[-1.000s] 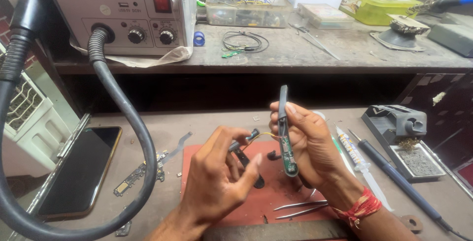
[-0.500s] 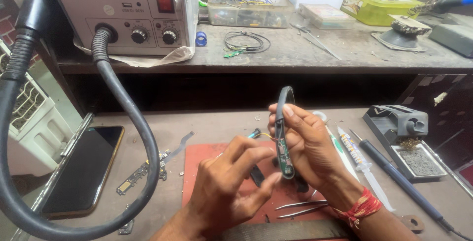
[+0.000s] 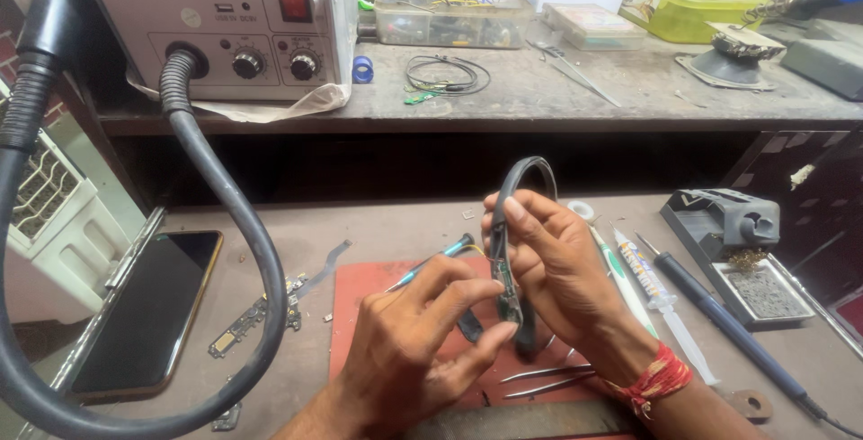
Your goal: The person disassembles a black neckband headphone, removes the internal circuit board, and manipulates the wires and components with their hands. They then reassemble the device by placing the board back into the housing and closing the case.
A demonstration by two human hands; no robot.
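Observation:
My right hand point(image 3: 562, 269) grips a black band point(image 3: 524, 173) that curves over its fingers, with a narrow green circuit board point(image 3: 505, 287) at the band's lower end. My left hand point(image 3: 418, 346) keeps a thin tool with a teal shaft point(image 3: 436, 260) tucked among its fingers. Its thumb and forefinger pinch the bottom of the board. Both hands hover over a red mat point(image 3: 355, 314) on the workbench.
Tweezers point(image 3: 539, 379) lie on the mat under my hands. A phone point(image 3: 148, 310) and a small flex board point(image 3: 256, 314) lie at the left. A hot air station point(image 3: 216, 17) and its thick hose point(image 3: 238, 224) stand at the left, with a syringe point(image 3: 656, 287), a soldering pen point(image 3: 719, 314) and an iron stand point(image 3: 733, 224) at the right.
The black band stood straight up and is now bent into an arc. My left hand has moved right, up to the board's lower end.

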